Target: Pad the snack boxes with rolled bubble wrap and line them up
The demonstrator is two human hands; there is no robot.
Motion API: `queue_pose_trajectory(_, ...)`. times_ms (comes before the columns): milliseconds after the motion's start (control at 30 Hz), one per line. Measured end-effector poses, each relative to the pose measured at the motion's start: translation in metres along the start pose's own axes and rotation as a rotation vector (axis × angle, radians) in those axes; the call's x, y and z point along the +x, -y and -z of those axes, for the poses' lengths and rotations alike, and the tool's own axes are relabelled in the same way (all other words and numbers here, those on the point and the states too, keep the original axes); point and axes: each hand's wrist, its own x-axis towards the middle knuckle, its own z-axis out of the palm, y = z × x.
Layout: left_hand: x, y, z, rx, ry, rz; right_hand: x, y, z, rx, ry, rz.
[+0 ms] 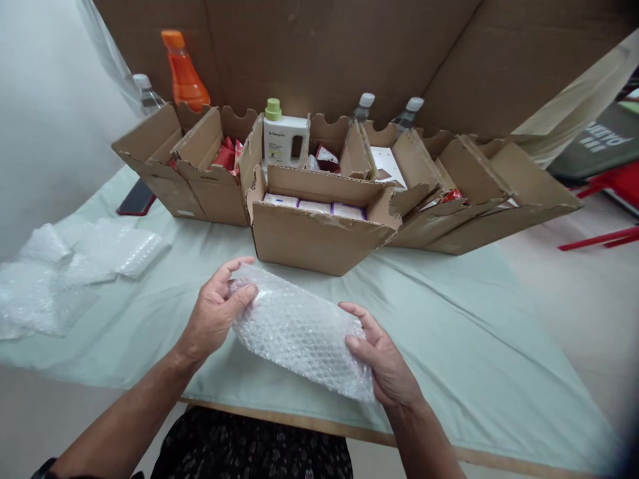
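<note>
A flat piece of bubble wrap (302, 332) stretches between my two hands, just above the near part of the cloth-covered table (439, 319). My left hand (219, 309) grips its left end, thumb on top and fingers behind. At the right end, my right hand (382, 356) pinches it the same way, partly hiding that edge. Whether the wrap is a pouch or a folded sheet I cannot tell. Just beyond it stands an open cardboard box (319, 239) with several white and purple packs (314, 206) inside.
More bubble wrap (94, 256) lies at the left, near a dark phone (136, 198). Several cardboard bins (200, 193) line the back, with red packets (227, 156) and a white jug (285, 140). Behind are an orange bottle (186, 76), clear bottles (363, 110) and a tall cardboard panel (309, 53).
</note>
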Motion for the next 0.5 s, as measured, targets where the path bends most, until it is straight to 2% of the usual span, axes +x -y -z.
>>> queue_pose_trajectory(67, 0.001, 0.001, 0.009, -0.06, 0.021, -0.016, 0.001, 0.004, 0.003, -0.081, -0.107, 0.0)
queue_pose_trajectory(167, 0.003, 0.001, 0.017, -0.117, 0.074, -0.089, 0.001, 0.014, 0.005, -0.147, -0.202, 0.064)
queue_pose_trajectory(300, 0.011, -0.015, 0.023, -0.008, 0.198, -0.269, -0.003, 0.046, 0.001, -0.28, -0.256, 0.309)
queue_pose_trajectory(400, 0.019, -0.051, 0.018, 0.185, 0.213, -0.408, -0.01, 0.09, -0.014, -0.426, -0.249, 0.454)
queue_pose_trajectory(500, 0.034, -0.102, 0.001, 0.371, 0.089, -0.573, -0.006, 0.143, -0.037, -0.508, -0.228, 0.529)
